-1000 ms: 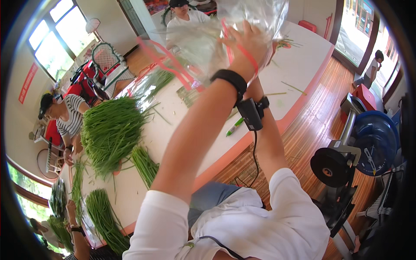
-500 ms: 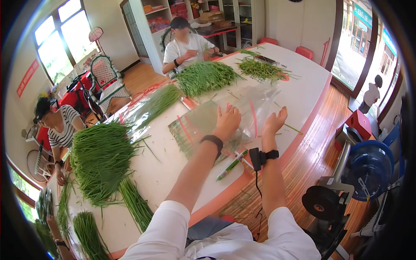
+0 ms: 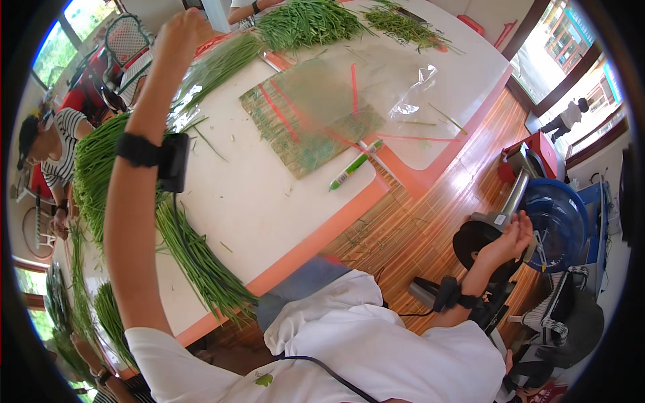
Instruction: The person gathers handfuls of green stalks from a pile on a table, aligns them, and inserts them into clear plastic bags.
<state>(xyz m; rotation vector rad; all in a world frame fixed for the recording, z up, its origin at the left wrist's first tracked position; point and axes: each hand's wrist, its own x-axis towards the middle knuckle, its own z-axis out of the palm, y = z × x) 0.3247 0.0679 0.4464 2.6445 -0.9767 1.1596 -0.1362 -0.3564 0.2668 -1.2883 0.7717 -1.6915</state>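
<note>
My left hand is raised at the far left, over the table's far edge, beyond the greens in clear plastic. Its fingers are mostly turned away, and I cannot make out whether they hold anything. My right hand hangs off the table's right side near a black reel, palm up, fingers stretched, holding nothing. Between the hands, a clear plastic sheet with red strips spreads over a greenish mat on the white table. A green-and-white marker-like tube lies beside the mat.
Piles of long green stalks lie at the left and far side, with a loose bundle near the front edge. A blue basin stands at the right. A person in a striped shirt works at the left.
My hands have left the plastic sheet and moved apart, left hand up to the far left, right hand out to the right. The sheet now lies flatter. My view has turned downward.
</note>
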